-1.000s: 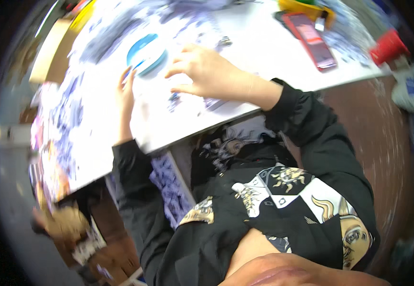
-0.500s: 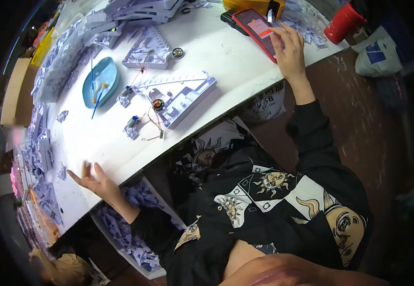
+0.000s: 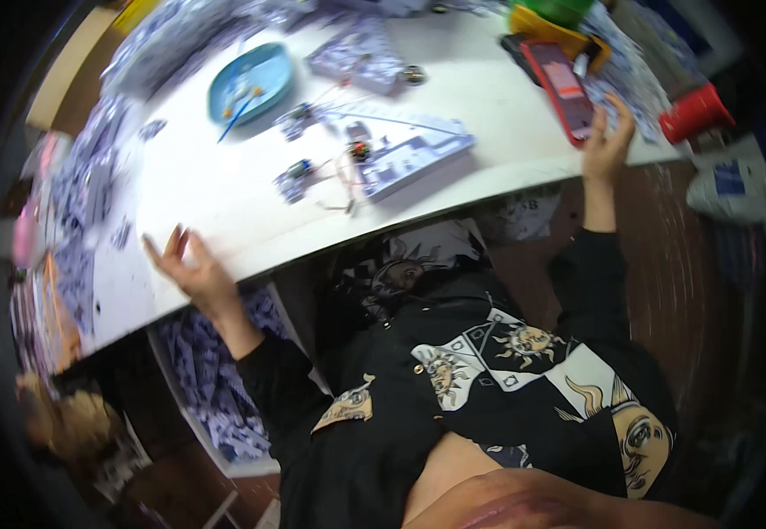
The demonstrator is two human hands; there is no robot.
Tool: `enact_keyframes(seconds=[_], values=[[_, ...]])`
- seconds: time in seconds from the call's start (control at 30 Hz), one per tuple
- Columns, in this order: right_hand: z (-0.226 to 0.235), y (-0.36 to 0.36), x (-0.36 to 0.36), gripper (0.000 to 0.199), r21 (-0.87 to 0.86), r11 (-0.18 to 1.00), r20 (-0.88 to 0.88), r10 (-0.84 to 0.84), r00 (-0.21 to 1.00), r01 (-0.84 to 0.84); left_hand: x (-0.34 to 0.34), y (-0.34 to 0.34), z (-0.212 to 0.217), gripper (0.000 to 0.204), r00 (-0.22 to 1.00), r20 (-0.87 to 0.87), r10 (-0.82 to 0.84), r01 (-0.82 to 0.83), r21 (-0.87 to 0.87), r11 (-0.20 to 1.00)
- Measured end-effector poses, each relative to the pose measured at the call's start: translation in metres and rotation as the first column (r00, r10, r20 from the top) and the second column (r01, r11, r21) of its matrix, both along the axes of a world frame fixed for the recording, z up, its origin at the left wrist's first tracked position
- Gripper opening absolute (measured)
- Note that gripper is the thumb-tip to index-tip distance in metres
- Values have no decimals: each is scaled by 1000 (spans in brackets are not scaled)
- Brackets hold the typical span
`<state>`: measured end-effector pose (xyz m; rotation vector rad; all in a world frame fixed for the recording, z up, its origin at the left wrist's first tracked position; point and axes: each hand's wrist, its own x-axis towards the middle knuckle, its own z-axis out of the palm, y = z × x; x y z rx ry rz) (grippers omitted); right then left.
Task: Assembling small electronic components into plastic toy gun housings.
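My left hand (image 3: pixel 193 271) hovers at the table's near left edge, fingers apart and holding nothing. By the lower right corner of a red-cased phone (image 3: pixel 559 99) with a lit screen, my right hand (image 3: pixel 609 145) is open, with its fingers spread. Between the hands lies a pale wedge-shaped plastic housing (image 3: pixel 423 157), with a small round speaker (image 3: pixel 359 152) and thin wires at its left end. Two small motor units (image 3: pixel 297 176) sit left of it. Behind it rests another toothed pale housing (image 3: pixel 356 62), a round speaker (image 3: pixel 413 74) beside it.
A blue dish (image 3: pixel 288 81) holding thin sticks stands on the white table (image 3: pixel 198 176). Pale plastic parts (image 3: pixel 176 57) pile along the far and left edges. A red cylindrical container (image 3: pixel 698 115) is at right. Under the table stands a bin of pale parts (image 3: pixel 224 388).
My right hand has drawn back from the phone's screen to its lower right side. My left hand stays open near the table edge. The whole view has shifted, so the table appears higher.
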<state>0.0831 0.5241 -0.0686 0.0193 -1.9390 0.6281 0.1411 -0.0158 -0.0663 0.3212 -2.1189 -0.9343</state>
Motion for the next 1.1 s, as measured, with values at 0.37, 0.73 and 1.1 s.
enact_keyframes(seconds=[0.37,0.73,1.1], values=[[23,-94,22,34,149,949,8,280,960,-278,4,7,16,57,996,85,-21,12,100,995],[36,-136,35,40,103,944,123,299,946,-312,-41,-153,39,22,991,-135,-4,38,252,967],[92,-148,-16,31,39,849,392,473,789,-528,-112,-7,65,30,943,188,-276,317,-244,917]])
